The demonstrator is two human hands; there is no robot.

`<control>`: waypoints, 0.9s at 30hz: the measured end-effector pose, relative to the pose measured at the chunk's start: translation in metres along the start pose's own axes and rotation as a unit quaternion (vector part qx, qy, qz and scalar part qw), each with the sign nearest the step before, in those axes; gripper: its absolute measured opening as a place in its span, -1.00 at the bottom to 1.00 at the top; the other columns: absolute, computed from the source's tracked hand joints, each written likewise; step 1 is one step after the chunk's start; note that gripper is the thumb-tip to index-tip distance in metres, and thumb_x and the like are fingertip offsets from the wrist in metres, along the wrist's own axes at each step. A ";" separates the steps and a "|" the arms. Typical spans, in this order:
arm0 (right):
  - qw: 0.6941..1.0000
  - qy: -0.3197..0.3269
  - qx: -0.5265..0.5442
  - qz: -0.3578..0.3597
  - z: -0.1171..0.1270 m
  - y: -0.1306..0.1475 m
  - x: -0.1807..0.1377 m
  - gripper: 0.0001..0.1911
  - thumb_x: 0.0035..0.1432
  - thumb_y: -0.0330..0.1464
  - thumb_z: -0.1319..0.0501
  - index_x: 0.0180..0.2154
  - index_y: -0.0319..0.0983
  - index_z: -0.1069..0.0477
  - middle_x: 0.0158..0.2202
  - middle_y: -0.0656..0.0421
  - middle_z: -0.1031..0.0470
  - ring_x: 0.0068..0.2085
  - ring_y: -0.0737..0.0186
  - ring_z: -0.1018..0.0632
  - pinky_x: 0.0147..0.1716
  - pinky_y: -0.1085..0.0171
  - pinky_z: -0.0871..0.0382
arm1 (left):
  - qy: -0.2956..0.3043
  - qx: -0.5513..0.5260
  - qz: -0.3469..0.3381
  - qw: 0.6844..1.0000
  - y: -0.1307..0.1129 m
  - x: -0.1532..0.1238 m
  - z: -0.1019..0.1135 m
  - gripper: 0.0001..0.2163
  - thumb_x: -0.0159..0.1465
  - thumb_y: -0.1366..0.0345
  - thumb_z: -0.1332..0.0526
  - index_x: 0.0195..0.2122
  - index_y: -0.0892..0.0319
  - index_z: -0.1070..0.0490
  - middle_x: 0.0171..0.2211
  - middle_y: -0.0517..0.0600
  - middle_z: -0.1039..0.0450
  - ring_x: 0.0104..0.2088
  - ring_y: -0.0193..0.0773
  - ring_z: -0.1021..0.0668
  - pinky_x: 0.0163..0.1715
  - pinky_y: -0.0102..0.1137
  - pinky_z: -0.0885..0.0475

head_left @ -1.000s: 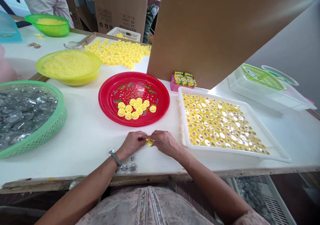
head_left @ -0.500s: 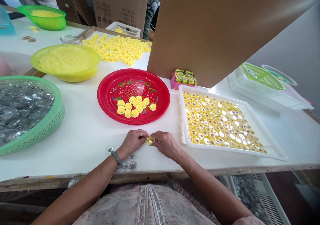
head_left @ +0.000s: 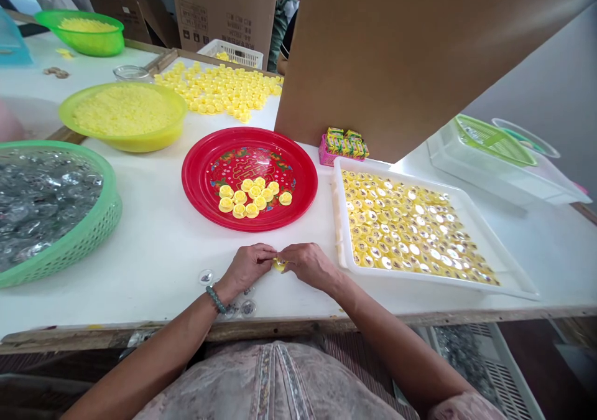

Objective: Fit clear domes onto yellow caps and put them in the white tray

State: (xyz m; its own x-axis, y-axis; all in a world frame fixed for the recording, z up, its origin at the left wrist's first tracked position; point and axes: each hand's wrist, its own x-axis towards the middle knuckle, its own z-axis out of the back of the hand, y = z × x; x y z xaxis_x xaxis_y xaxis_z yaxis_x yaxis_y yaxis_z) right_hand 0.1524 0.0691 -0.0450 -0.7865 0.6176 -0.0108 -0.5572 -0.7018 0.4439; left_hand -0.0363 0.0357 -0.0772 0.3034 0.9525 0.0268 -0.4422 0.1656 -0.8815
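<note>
Both hands meet over the white table, just in front of a red tray (head_left: pixel 200 199). Between my fingertips is a small round yellow plastic piece (head_left: pixel 279 264), mostly covered by the fingers. My left hand (head_left: pixel 247 267), with a green bead bracelet at the wrist, pinches its left side. On the other side my right hand (head_left: pixel 310 264) closes its fingers over it. Several clear discs (head_left: pixel 248 308) with dark prints lie beside and under my left wrist. Yellow round pieces (head_left: pixel 252 210) sit in a cluster on the red tray.
To the right, a white tray (head_left: pixel 342 246) holds many yellow discs with shiny tops. A green basket (head_left: pixel 100 221) of clear parts stands at left, a yellow bowl (head_left: pixel 140 141) behind it. Small packets fill a pink basket (head_left: pixel 328 157). A brown board (head_left: pixel 364 65) rises behind.
My right fingers have closed further over the yellow piece, hiding more of it. My left fingertips have come slightly nearer to the right hand. Tray contents look the same.
</note>
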 end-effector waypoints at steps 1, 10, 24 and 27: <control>1.000 0.002 0.009 -0.011 0.000 0.000 0.001 -0.90 0.01 -0.53 -0.28 -0.38 -0.24 -0.46 -0.40 0.18 -0.52 -0.35 0.28 -0.53 -0.38 0.40 -0.26 | -0.001 -0.002 0.001 1.000 0.000 0.000 0.000 -0.77 0.15 0.43 -0.14 -0.25 0.10 -0.55 -0.20 -0.03 -0.54 -0.22 -0.29 -0.55 -0.14 -0.44 -0.40; 0.998 -0.044 0.006 -0.033 -0.013 0.006 -0.007 -0.84 0.10 -0.57 -0.17 -0.31 -0.24 -0.45 -0.34 0.14 -0.51 -0.28 0.25 -0.52 -0.30 0.37 -0.32 | -0.001 0.003 0.001 1.000 0.000 0.001 0.000 -0.77 0.13 0.45 -0.15 -0.26 0.10 -0.55 -0.21 -0.04 -0.54 -0.23 -0.31 -0.55 -0.13 -0.45 -0.39; 0.979 -0.121 0.078 -0.141 -0.016 0.013 -0.010 -0.72 -0.04 -0.53 -0.31 -0.23 -0.20 -0.40 -0.29 0.17 -0.46 -0.31 0.25 -0.49 -0.33 0.33 -0.33 | -0.016 0.027 -0.011 0.999 0.003 0.003 -0.002 -0.78 0.12 0.46 -0.14 -0.31 0.10 -0.56 -0.24 -0.05 -0.55 -0.26 -0.30 -0.56 -0.15 -0.45 -0.41; 0.980 -0.115 0.078 -0.143 -0.016 0.011 -0.008 -0.72 -0.09 -0.51 -0.36 -0.27 -0.21 -0.41 -0.34 0.20 -0.45 -0.34 0.27 -0.47 -0.36 0.35 -0.31 | -0.012 0.025 -0.019 0.999 0.004 0.003 -0.002 -0.77 0.11 0.47 -0.14 -0.30 0.08 -0.55 -0.24 -0.06 -0.55 -0.25 -0.30 -0.55 -0.14 -0.44 -0.41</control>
State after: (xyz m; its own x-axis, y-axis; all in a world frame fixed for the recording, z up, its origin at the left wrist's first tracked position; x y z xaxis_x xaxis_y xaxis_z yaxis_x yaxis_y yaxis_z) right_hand 0.1482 0.0507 -0.0539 -0.5133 0.8573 0.0403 -0.6836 -0.4368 0.5846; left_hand -0.0357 0.0388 -0.0818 0.3009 0.9509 0.0724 -0.4718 0.2144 -0.8552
